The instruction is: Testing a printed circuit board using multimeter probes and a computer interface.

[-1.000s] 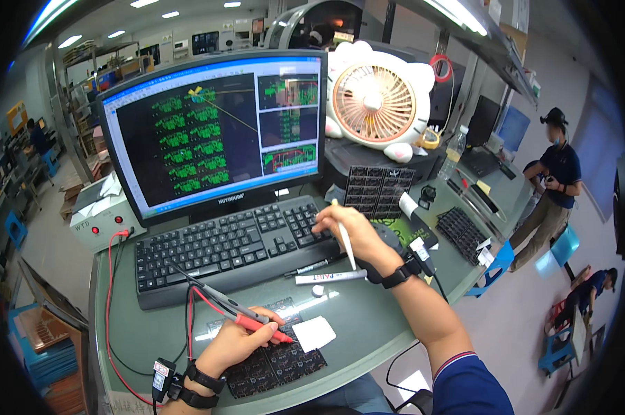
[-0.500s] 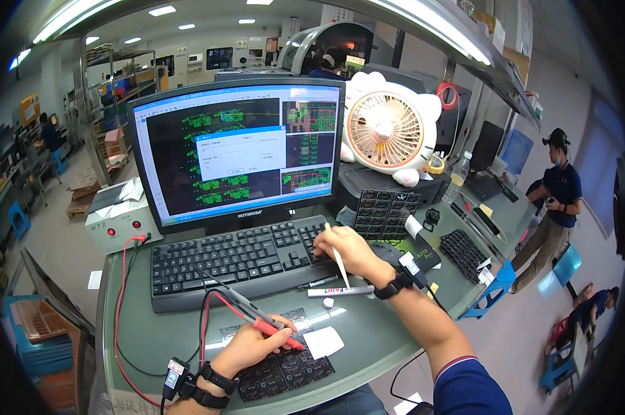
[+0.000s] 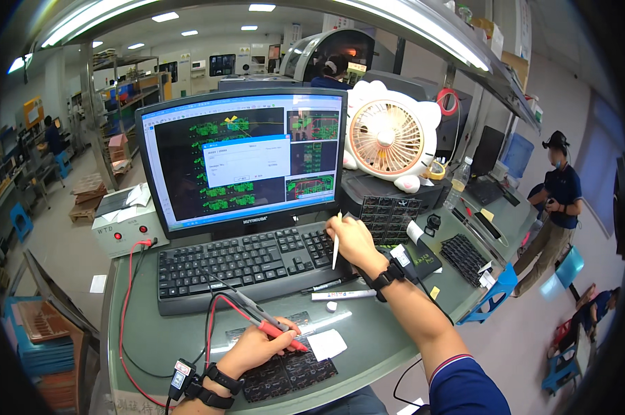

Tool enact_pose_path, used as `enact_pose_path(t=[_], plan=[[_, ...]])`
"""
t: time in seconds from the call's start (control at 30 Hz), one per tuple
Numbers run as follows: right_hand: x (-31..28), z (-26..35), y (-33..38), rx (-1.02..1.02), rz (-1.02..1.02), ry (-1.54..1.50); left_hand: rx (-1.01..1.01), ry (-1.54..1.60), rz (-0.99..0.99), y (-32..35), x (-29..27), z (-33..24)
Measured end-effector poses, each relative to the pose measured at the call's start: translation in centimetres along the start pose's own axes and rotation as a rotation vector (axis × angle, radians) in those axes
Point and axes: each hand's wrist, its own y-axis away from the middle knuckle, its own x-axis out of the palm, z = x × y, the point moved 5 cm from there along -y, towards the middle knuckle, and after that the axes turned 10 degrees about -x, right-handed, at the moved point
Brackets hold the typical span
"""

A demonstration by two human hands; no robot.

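My left hand (image 3: pixel 257 348) grips a red test probe (image 3: pixel 274 333) together with a grey test probe (image 3: pixel 256 309). The red tip points down at a dark circuit board panel (image 3: pixel 292 377) under the hand; I cannot tell whether it touches. A white paper scrap (image 3: pixel 328 344) lies over part of that panel. At the right end of the black keyboard (image 3: pixel 222 265), my right hand (image 3: pixel 357 246) is closed round a thin white stick (image 3: pixel 336 250), its fingers over the number keys. A monitor (image 3: pixel 247 155) shows green board layouts behind a dialog box.
A marker (image 3: pixel 343 294) and a white cap (image 3: pixel 332 306) lie before the keyboard. Behind it stand a white fan (image 3: pixel 388 138), a boxed tester (image 3: pixel 127 225) and an upright board panel (image 3: pixel 388 219). Probe leads (image 3: pixel 123 304) loop across the left. A bottle (image 3: pixel 458 181) stands at right.
My right hand has shifted slightly away from me over the number keys, and the white stick now stands steeper. A yellow mark shows on the screen's layout. My left hand keeps its grip.
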Motion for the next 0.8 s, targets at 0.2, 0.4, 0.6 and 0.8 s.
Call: enact_pose_path(t=[0.2, 0.4, 0.6, 0.8], plan=[[-1.1, 3.2, 0.7, -0.169, -0.086, -0.114, 0.02, -0.009, 0.003, 0.1, -0.1, 0.2], [-0.8, 4.1, 3.3, -0.36, 0.02, -0.239, 0.026, -0.043, -0.01, 0.1, -0.3, -0.2], [-1.4, 3.9, 2.1, -0.339, 0.006, -0.222, 0.033, -0.029, 0.002, 0.0, -0.2, -0.2], [-1.8, 3.4, 1.7, -0.239, -0.192, -0.167, 0.033, -0.038, -0.006, 0.0, -0.3, 0.1]])
